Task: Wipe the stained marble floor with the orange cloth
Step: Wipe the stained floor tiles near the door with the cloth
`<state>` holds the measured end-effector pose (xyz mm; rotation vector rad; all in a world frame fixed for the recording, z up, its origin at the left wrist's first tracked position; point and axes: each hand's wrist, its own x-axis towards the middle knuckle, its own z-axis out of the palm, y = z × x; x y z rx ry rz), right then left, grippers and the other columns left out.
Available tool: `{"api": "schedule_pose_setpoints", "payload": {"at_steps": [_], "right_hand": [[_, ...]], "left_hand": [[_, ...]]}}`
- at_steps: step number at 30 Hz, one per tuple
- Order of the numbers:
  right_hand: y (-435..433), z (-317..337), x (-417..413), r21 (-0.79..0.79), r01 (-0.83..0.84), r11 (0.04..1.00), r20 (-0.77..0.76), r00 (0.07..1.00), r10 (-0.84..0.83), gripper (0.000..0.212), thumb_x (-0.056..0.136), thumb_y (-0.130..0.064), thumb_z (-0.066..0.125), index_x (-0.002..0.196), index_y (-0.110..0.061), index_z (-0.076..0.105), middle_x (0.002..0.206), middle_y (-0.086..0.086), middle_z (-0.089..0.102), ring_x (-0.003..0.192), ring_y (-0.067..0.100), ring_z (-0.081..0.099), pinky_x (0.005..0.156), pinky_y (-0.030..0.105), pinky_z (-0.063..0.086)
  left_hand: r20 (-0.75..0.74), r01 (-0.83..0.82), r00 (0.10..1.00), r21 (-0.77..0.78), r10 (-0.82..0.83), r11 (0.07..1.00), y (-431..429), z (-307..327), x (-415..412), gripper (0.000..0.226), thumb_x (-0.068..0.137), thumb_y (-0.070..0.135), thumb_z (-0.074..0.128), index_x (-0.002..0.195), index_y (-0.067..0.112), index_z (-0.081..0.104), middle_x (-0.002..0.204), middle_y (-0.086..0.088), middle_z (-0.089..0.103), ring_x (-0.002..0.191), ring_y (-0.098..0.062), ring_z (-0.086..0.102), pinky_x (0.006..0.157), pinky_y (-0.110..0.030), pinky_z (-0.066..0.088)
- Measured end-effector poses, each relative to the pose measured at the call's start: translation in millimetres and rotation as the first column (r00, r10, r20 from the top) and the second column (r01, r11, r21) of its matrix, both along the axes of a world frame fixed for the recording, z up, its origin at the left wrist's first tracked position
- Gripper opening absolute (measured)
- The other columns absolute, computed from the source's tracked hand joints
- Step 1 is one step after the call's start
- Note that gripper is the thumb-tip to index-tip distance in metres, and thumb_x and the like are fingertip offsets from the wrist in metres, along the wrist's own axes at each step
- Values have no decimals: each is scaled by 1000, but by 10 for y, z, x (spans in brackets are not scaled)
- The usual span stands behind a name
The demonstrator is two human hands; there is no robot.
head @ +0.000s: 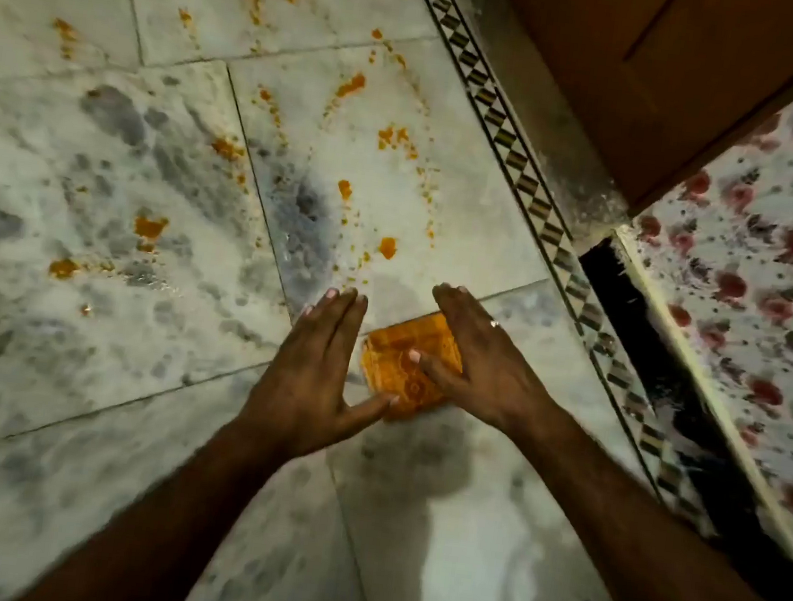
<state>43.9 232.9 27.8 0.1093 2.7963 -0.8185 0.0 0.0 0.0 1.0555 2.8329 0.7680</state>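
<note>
Orange cloth (407, 365), folded into a small pad, lay on the marble floor (105, 366) between both hands. The left hand (312, 374) was flat and released, its thumb touching the pad's near corner; the right hand (472, 353) lay spread along its far side, thumb on top, grasping nothing. Orange stains (388, 247) spread beyond the fingertips. Wiping well would probably mean pressing the pad flat and sweeping outward through them. The hands hid the pad's edges.
</note>
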Motion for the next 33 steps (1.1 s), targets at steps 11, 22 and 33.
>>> {"api": "schedule_pose_setpoints", "payload": {"at_steps": [11, 22, 33], "right_hand": [[-211, -1738, 249, 442, -252, 861, 121, 968, 221, 69, 99, -65, 22, 160, -34, 16, 168, 12, 14, 153, 40, 16, 119, 57, 10], [-216, -1827, -203, 449, -262, 854, 68, 963, 260, 67, 99, -69, 12, 159, -40, 15, 169, -2, 14, 155, 28, 16, 120, 56, 19], [284, -1895, -232, 506, 94, 858, -7, 994, -105, 70, 98, -68, 3, 161, -37, 5, 170, 1, 5, 156, 32, 8, 122, 59, 11]], "left_hand": [[52, -133, 989, -143, 142, 981, -240, -1483, 267, 101, 87, 72, 49, 157, 3, 26, 166, -16, 22, 155, -28, 17, 124, -44, 17], [-69, -80, 995, -166, 70, 983, -99, -1912, 283, 84, 93, 61, 47, 152, 2, 38, 162, -16, 31, 152, -27, 25, 122, -47, 20], [-51, -93, 995, -191, 85, 977, 218, -1933, 108, 86, 96, 64, 42, 156, 4, 30, 166, -13, 23, 155, -26, 19, 123, -48, 21]]}}
